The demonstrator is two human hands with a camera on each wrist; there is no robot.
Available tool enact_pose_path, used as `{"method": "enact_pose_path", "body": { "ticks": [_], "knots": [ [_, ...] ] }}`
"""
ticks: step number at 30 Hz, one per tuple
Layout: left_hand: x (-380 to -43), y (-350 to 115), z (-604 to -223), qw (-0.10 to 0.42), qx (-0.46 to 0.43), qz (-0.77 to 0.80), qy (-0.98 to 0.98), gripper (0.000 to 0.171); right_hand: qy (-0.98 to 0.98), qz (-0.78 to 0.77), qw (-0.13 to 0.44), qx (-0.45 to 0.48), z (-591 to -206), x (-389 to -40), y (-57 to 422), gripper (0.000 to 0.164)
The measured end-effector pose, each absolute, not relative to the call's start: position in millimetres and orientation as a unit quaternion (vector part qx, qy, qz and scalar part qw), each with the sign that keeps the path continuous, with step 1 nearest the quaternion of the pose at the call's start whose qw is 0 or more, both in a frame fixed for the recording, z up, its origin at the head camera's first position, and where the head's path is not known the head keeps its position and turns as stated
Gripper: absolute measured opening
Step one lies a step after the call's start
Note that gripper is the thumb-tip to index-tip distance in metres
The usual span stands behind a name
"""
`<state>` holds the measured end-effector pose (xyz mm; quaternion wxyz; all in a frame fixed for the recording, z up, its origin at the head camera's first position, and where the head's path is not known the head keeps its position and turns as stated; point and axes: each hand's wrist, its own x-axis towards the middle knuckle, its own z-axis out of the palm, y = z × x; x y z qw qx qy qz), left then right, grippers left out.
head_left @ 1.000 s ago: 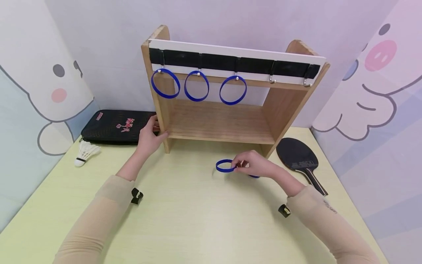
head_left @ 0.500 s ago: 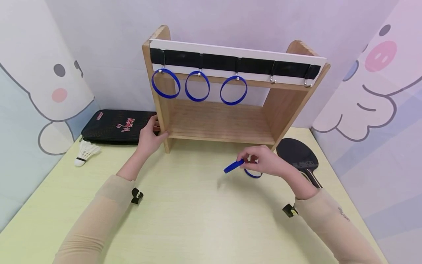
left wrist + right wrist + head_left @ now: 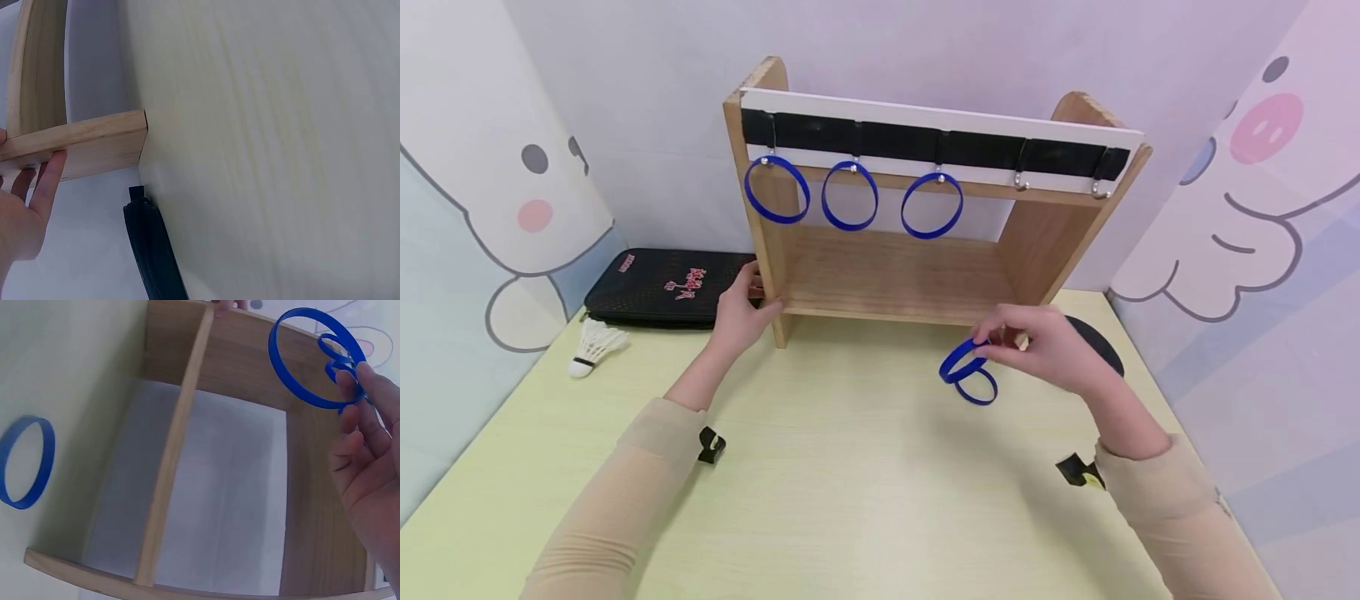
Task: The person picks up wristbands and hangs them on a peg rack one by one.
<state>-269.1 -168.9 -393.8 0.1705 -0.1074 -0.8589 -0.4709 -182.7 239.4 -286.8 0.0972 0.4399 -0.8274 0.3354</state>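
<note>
My right hand (image 3: 1048, 346) pinches a blue ring (image 3: 947, 372) between thumb and fingertips, tilted above the table. Below it, a second blue ring (image 3: 976, 402) lies on the table; the right wrist view shows this loose ring (image 3: 45, 465) at the left. My left hand (image 3: 741, 312) grips the left side panel (image 3: 103, 140) of a small wooden shelf (image 3: 902, 275), thumb at its front edge. Across the shelf's top runs a white board with a black strip and several metal hooks. Three blue rings hang there: the left ring (image 3: 777, 219), the middle ring (image 3: 848, 227) and the right ring (image 3: 929, 236).
Two bare hooks, one (image 3: 1021, 182) and another (image 3: 1101, 193), are at the board's right end. A black case (image 3: 655, 287) and a shuttlecock (image 3: 593, 346) lie left of the shelf. A black table tennis bat (image 3: 1097, 342) lies at right, mostly hidden by my right arm.
My right hand has risen and moved right with the ring, which has turned from flat to tilted. The ring on the table now shows more fully. My left hand keeps its place.
</note>
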Motion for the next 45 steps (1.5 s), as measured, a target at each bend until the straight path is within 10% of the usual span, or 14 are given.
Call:
{"method": "enact_pose_path", "body": {
  "ticks": [29,45],
  "knots": [
    [-268.3,-168.2,-391.3,0.165,-0.104,-0.473,-0.859,0.060,-0.806,0.319,0.370,0.333,-180.9,-195.5,242.5,0.012],
    [-270.6,-169.7,-394.0,0.168,-0.110,-0.472,-0.859,0.059,-0.854,0.205,0.409,0.247,-174.9,-222.1,228.4,0.017]
  ]
}}
